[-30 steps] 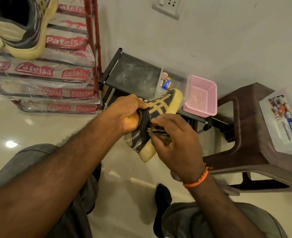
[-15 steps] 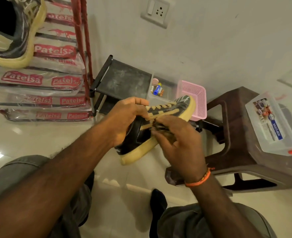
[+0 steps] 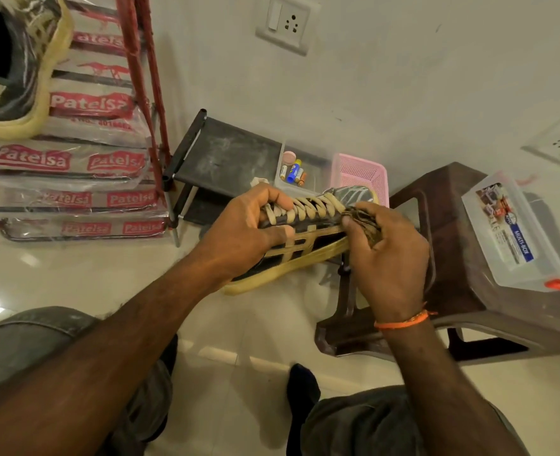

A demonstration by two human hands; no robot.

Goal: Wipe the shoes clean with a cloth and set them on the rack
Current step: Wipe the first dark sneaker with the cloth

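Note:
My left hand (image 3: 245,232) grips a black sneaker (image 3: 308,240) with cream laces, stripes and sole, held on its side in the air, toe to the upper right. My right hand (image 3: 390,258) presses a bunched dark striped cloth (image 3: 362,220) against the shoe near the toe end of the laces. The matching sneaker (image 3: 18,70) sits at the top left on the red-framed rack (image 3: 140,77), whose shelves are wrapped in printed plastic.
A low black shelf (image 3: 226,153) by the wall holds a clear box of batteries (image 3: 293,172) and a pink basket (image 3: 361,172). At the right, a brown plastic stool (image 3: 436,225) carries a clear lidded box (image 3: 515,232). My knees and a black sock (image 3: 301,390) are below.
The shoe has turned from toe-up to lying sideways with the laces facing up. My right hand has slid the cloth along it toward the toe.

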